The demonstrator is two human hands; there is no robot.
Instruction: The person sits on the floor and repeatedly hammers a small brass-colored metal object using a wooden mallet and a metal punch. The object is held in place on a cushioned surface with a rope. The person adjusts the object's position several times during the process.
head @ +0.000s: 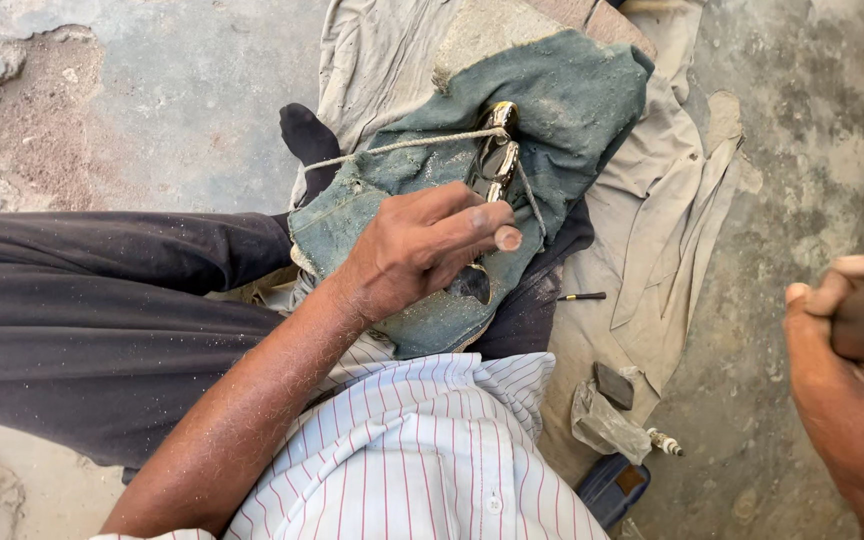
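1. Shiny metal piece [493, 165] lies on green cloth [572, 100] over the lap, tied down by a rope [422, 142].
2. Left hand [422, 250] pinches its lower end; a holding step, by my judgement.
3. Right hand [852, 370] clenched on a brown object, kind unclear.
4. Any next stroke needs steady bracing.
5. Containers: clear plastic bag [604, 425] on the floor, contents unclear.

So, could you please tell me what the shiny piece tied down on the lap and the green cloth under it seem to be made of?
The shiny piece looks like polished metal, judging by its mirror-like glints. The green cloth looks like coarse woven fabric, matte, dusty and frayed at the edges. The cord across both seems to be twisted fibre rope.
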